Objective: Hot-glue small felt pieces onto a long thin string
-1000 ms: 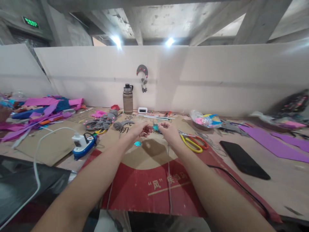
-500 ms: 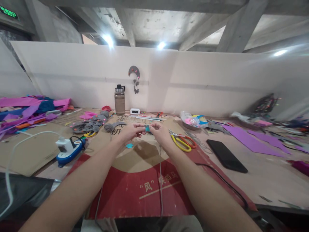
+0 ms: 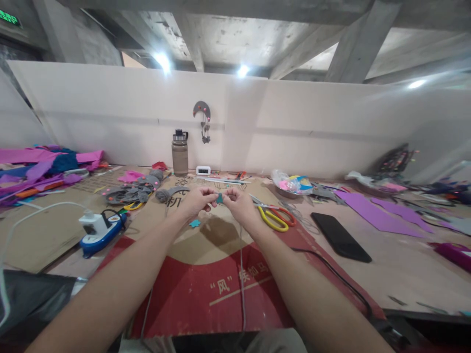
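Over the cardboard sheet [image 3: 191, 289], my left hand [image 3: 199, 202] and my right hand [image 3: 240, 203] meet in front of me. Both pinch a small teal felt piece [image 3: 220, 198] between thumb and fingers. Its full outline is hidden by the fingertips. A thin grey cord [image 3: 242, 274] hangs below my right hand and runs down past the cardboard's front edge; its upper end is hidden. On the cardboard beneath my left hand lies a bright blue flower-shaped felt cutout [image 3: 195, 223]. Scissors with yellow and orange handles [image 3: 274, 220] lie just right of my right hand.
A bottle [image 3: 180, 154] and a small white clock [image 3: 203, 170] stand by the wall. Grey felt pieces [image 3: 138, 189] and a blue-and-white power strip [image 3: 103, 238] lie left. On the right are a black phone [image 3: 340, 237], purple felt [image 3: 379, 213] and a bowl [image 3: 292, 192] of scraps.
The view has shifted slightly, so everything sits a little further left. Both hands keep their pinch, and the teal piece appears turned a little and darker between the fingertips.
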Available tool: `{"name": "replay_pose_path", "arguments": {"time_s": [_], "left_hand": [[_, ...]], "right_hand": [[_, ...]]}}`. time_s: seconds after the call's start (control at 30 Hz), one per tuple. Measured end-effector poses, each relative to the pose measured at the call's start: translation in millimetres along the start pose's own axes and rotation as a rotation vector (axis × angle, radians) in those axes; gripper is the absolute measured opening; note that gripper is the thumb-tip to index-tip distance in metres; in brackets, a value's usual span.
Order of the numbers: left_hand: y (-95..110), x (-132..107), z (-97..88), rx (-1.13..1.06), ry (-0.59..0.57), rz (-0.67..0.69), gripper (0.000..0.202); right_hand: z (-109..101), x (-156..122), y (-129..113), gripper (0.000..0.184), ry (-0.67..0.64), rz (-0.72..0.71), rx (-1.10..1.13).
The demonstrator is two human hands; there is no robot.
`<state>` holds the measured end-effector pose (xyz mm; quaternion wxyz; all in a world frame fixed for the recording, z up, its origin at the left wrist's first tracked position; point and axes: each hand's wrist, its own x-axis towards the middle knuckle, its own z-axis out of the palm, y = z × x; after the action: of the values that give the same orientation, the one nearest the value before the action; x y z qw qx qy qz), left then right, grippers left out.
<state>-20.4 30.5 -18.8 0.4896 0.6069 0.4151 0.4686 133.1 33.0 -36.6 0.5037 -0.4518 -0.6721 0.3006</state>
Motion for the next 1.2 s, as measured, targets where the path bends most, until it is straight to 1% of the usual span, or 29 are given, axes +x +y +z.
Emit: {"name": "replay_pose_path", "arguments": {"time_s": [0.1,0.2,0.33,0.5,0.73,0.97,1.1,1.2], "left_hand": [[-3,2,-0.2,-0.021,0.010,0.032,0.020],[-5,2,-0.2,-0.051,0.032,0.054,0.019],[-5,3,0.2,-0.050,0.071,0.055,0.019],[-5,3,1.3,-0.064,0.083,0.059,0.021],[-1,0,3.6,-0.088,0.025,0.054,0.026],[1,0,5.2,-0.211,0.061,0.030,0.025],[3,-2,5.2,-0.135,0.039,0.028,0.027],[7,-4,1.9,-0.074,-0.019,0.012,0.026]], "right_hand": [[1,-2,-1,0.023,0.007,-0.044,-0.020],[1,-4,-5,0.023,0.045,-0.069,-0.040],[0,-5,-9,0.019,0.064,-0.108,-0.066],[0,-4,-6,0.017,0.060,-0.099,-0.078],[-3,-3,-7,0.015,0.082,-0.084,-0.055],[-3,-2,-7,0.017,0.053,-0.104,-0.042],[-3,-1,-6,0.014,0.046,-0.111,-0.023],[-7,1,-6,0.016,0.051,-0.106,-0.045]]}}
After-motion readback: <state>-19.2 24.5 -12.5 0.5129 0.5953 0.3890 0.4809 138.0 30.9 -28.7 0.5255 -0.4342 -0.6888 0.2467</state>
